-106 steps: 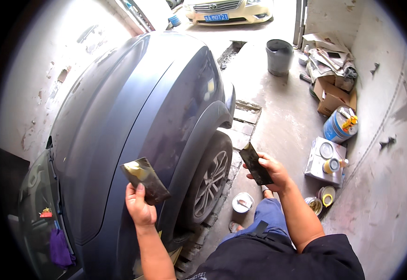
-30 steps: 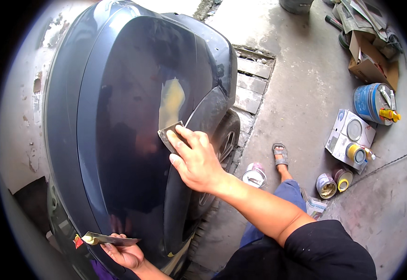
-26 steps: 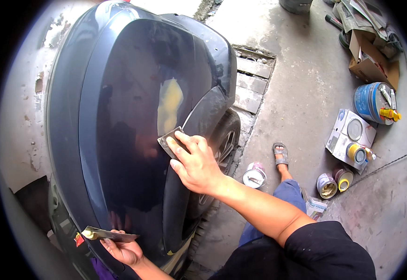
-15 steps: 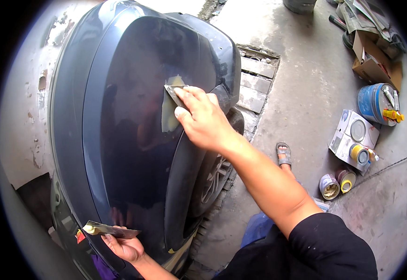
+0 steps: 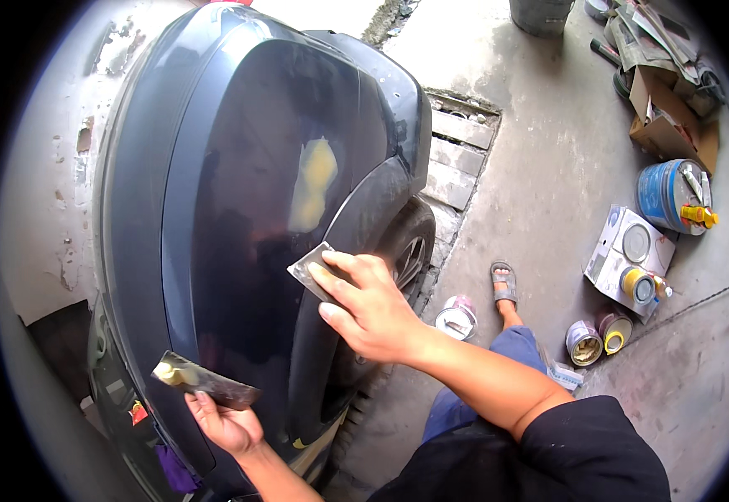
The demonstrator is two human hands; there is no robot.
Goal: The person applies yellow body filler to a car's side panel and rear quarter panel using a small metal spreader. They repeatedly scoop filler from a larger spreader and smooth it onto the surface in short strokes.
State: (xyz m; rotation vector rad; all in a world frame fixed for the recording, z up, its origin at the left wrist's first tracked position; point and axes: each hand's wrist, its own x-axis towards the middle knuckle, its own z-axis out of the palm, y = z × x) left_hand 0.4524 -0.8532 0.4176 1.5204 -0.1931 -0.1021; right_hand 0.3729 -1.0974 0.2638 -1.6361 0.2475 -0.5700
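My right hand (image 5: 373,314) pinches a flat grey putty spreader (image 5: 307,269), its fingers on top and the thumb beneath. The spreader is over the upper edge of the black wheel arch (image 5: 318,351); I cannot tell whether it touches. Beyond it, a smooth pale yellow filler patch (image 5: 314,180) lies on the dark car panel (image 5: 239,217). At the lower left my left hand (image 5: 230,428) grips a rectangular putty plate (image 5: 222,388) by its near edge. A dab of yellow putty (image 5: 173,373) sits on the plate's far left end.
The car's wheel (image 5: 414,251) is beside the arch. On the concrete floor (image 5: 532,167) stand a blue bucket (image 5: 661,197), a white box (image 5: 624,238), an opened tin (image 5: 583,345) and a cardboard box (image 5: 674,117). A pale wall (image 5: 46,217) runs along the left.
My right hand has drawn the spreader off the filler patch, back toward me, uncovering the patch. My left hand has lifted the plate a little farther away and tilted it.
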